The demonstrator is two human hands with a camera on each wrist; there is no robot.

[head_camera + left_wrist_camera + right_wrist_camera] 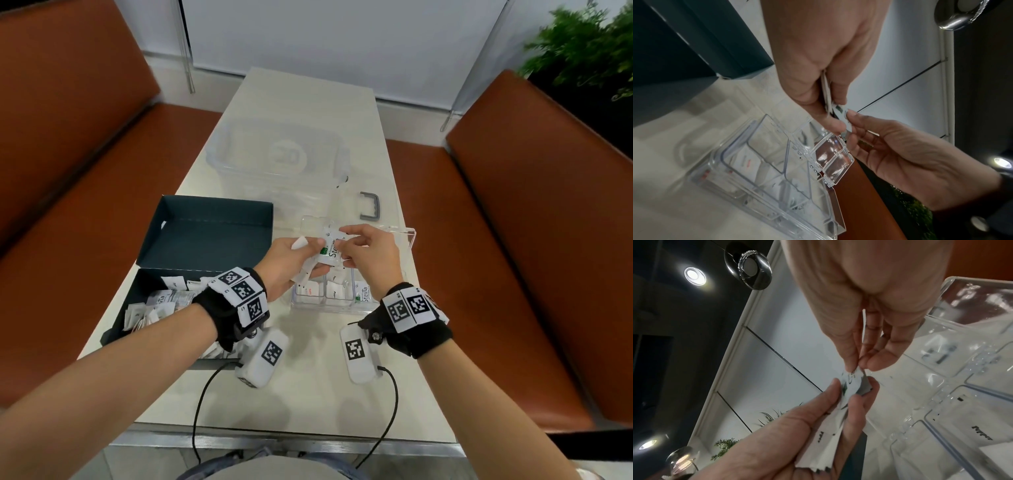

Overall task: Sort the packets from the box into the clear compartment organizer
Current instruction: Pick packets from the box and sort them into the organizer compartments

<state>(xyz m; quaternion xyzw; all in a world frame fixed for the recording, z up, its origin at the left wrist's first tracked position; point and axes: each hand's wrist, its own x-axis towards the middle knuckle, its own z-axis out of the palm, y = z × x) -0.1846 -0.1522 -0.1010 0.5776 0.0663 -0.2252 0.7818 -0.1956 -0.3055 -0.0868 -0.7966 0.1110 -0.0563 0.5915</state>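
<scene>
Over the clear compartment organizer, my left hand holds a small bunch of white packets. My right hand pinches the top edge of a white Stevia packet that is still in that bunch. The right wrist view shows the thumb and forefinger on the Stevia packet, with the left hand's packets below. In the left wrist view the bunch sits between the left thumb and fingers. The organizer's compartments hold a few packets. The dark box at left holds several more packets.
The box's lid stands upright behind it. The organizer's clear lid is open toward the right. A large clear container and a grey handle lie farther back. Brown bench seats flank the pale table.
</scene>
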